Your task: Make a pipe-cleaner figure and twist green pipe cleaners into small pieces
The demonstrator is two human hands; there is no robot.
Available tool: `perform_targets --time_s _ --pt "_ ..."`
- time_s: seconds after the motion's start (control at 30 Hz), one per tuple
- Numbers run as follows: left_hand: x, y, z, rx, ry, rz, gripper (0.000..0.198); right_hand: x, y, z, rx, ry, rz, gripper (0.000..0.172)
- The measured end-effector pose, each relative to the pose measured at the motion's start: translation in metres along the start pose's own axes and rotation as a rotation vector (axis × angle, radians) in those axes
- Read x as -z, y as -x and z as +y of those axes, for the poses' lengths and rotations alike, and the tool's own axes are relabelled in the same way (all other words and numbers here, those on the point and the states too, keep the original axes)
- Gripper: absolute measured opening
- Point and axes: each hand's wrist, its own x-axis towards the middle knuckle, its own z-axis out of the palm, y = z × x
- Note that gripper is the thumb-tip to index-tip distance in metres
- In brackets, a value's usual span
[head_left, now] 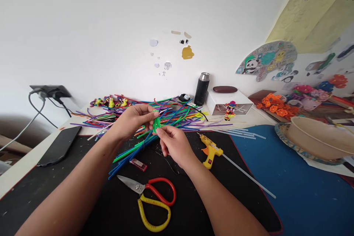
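Observation:
My left hand (135,119) and my right hand (173,143) meet above the black mat (83,191), both pinching a folded green pipe cleaner (156,122). The left fingers grip its upper end, the right fingers its lower end. Just behind the hands a big heap of coloured pipe cleaners (166,116) spreads across the table. Red and yellow scissors (155,201) lie open on the mat below my hands, and a small pink lighter (138,164) rests beside them.
A yellow glue gun (210,150) with a long glue stick lies to the right. A black phone (59,145) sits at left, a black flask (201,88) and white box (229,102) at the back. A beige bowl (315,136) stands on the blue mat (290,177).

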Motion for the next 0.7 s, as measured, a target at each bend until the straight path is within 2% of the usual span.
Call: perform_targets --time_s 0.27,0.43,0.57,0.7 --pt "-0.0003 -0.0030 -0.0049 -0.028 0.053 -0.007 0.040 0.0019 -0.0021 -0.0018 0.064 0.054 0.119 0.033" --pt "-0.0019 -0.0027 -0.0042 -0.022 0.076 -0.016 0.040 0.0030 -0.0019 0.0003 0.113 0.104 0.151 0.033" --pt "-0.0027 -0.0029 -0.0041 -0.018 0.141 0.002 0.042 0.0027 -0.0001 -0.0029 0.102 0.032 0.109 0.036" --pt "-0.0001 -0.0046 -0.0052 -0.026 0.224 0.086 0.045 0.0031 0.0003 -0.0081 0.061 -0.104 0.050 0.040"
